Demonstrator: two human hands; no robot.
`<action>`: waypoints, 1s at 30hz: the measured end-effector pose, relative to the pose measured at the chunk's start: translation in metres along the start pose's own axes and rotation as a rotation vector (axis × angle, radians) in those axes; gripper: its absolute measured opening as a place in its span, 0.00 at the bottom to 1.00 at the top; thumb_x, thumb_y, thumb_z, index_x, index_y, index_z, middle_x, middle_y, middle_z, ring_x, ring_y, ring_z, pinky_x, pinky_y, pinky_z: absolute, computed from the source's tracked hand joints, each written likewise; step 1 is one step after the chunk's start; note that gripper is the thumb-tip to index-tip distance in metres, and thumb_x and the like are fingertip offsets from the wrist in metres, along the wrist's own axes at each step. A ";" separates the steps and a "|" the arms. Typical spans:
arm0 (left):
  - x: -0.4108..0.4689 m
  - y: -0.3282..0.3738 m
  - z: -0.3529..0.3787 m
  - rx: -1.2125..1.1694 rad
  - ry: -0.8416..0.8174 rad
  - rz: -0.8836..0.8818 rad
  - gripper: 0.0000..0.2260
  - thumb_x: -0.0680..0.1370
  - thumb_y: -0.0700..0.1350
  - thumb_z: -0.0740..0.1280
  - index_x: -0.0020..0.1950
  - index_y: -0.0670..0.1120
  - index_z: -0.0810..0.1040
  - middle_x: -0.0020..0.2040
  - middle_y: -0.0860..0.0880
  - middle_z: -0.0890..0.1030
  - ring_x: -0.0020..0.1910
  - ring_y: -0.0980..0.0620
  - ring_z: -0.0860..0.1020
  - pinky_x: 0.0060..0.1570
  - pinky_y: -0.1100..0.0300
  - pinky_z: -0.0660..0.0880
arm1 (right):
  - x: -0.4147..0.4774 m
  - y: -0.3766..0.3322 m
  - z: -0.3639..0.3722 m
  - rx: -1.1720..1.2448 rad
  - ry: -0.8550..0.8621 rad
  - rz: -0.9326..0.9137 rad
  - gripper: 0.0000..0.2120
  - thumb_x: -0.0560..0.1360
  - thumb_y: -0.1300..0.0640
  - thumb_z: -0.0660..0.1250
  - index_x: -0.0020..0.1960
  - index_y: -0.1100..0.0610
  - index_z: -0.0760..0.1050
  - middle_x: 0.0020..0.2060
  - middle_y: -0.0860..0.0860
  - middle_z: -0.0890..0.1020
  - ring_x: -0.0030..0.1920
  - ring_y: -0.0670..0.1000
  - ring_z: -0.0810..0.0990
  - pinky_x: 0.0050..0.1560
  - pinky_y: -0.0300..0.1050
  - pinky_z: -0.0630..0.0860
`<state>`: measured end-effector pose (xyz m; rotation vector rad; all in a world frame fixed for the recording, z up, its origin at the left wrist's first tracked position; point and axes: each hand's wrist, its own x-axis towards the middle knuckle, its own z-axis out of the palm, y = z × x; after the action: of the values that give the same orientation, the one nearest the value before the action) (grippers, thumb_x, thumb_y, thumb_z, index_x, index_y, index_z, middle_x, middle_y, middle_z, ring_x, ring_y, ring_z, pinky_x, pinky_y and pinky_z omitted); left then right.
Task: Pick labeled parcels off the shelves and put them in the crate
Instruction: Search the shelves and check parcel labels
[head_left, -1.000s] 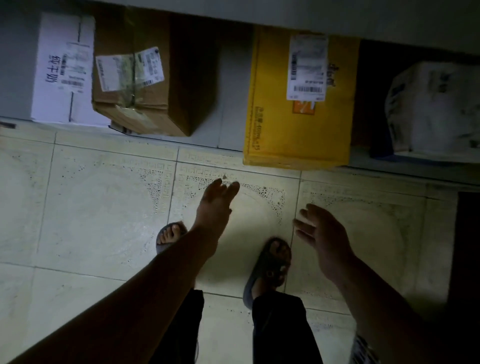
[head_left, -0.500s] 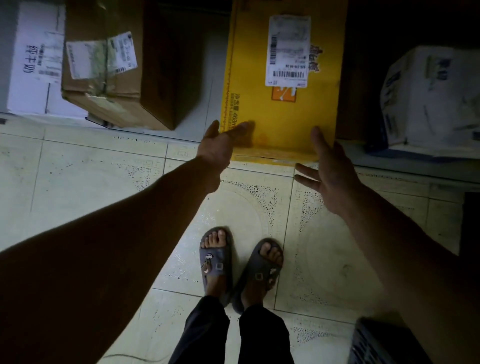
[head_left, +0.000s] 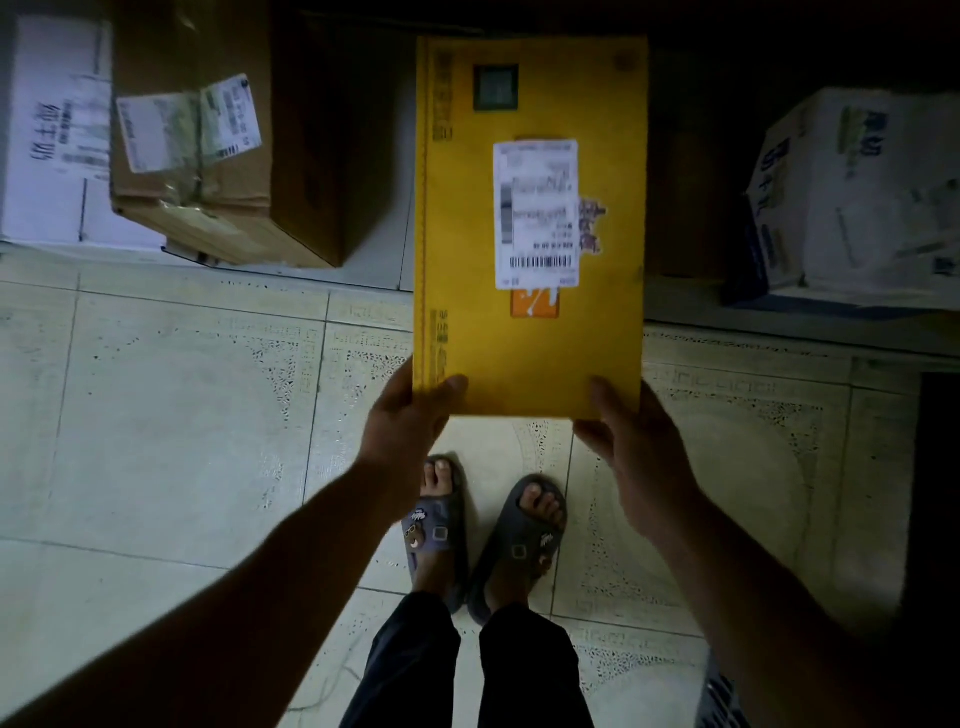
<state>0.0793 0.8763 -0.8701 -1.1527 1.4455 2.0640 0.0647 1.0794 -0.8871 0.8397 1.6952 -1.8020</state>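
While both hands had the yellow parcel (head_left: 530, 358) by its near edge only, we were watching a long lever at work: the left hand (head_left: 405, 426) pinched the near left corner with the thumb on top, and the right hand (head_left: 639, 457) did the same at the near right corner, a narrow grip on each side, holding the parcel. It was out over the floor (head_left: 156, 415) in front of the shelf (head_left: 382, 244), its far end reaching back across the shelf's edge; whether that end rested on anything, we could not tell. The danger, as we judged it, was the far end dipping and the smooth face sliding out from under the thumbs, straight down toward the slippered feet (head_left: 436, 514). A swing to the left could have clipped the brown box (head_left: 218, 208). What looked like a corner of the crate (head_left: 721, 699) sat low on the right, tucked by the right arm, so the turn toward it would have been half blind in that dim light.
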 end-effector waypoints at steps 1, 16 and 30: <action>-0.009 -0.009 -0.005 0.006 0.006 -0.004 0.15 0.76 0.38 0.68 0.58 0.54 0.77 0.55 0.50 0.82 0.57 0.50 0.79 0.52 0.58 0.75 | -0.010 0.010 -0.001 -0.002 -0.002 0.006 0.17 0.76 0.49 0.66 0.64 0.47 0.72 0.58 0.49 0.80 0.58 0.52 0.81 0.54 0.43 0.79; -0.069 -0.063 -0.047 -0.071 -0.045 -0.013 0.20 0.70 0.40 0.67 0.62 0.48 0.76 0.56 0.46 0.82 0.56 0.47 0.81 0.46 0.59 0.79 | -0.083 0.077 -0.008 -0.053 0.066 -0.021 0.32 0.60 0.27 0.71 0.62 0.32 0.71 0.58 0.39 0.81 0.58 0.45 0.81 0.55 0.44 0.78; -0.050 -0.052 -0.049 -0.023 0.002 0.023 0.14 0.75 0.42 0.70 0.57 0.58 0.80 0.51 0.54 0.84 0.53 0.51 0.80 0.51 0.56 0.77 | -0.059 0.060 0.008 -0.043 0.049 -0.042 0.17 0.72 0.48 0.66 0.60 0.40 0.73 0.53 0.43 0.83 0.54 0.47 0.83 0.52 0.45 0.81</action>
<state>0.1646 0.8609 -0.8688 -1.1522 1.4453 2.1009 0.1477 1.0638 -0.8836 0.8424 1.7884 -1.7790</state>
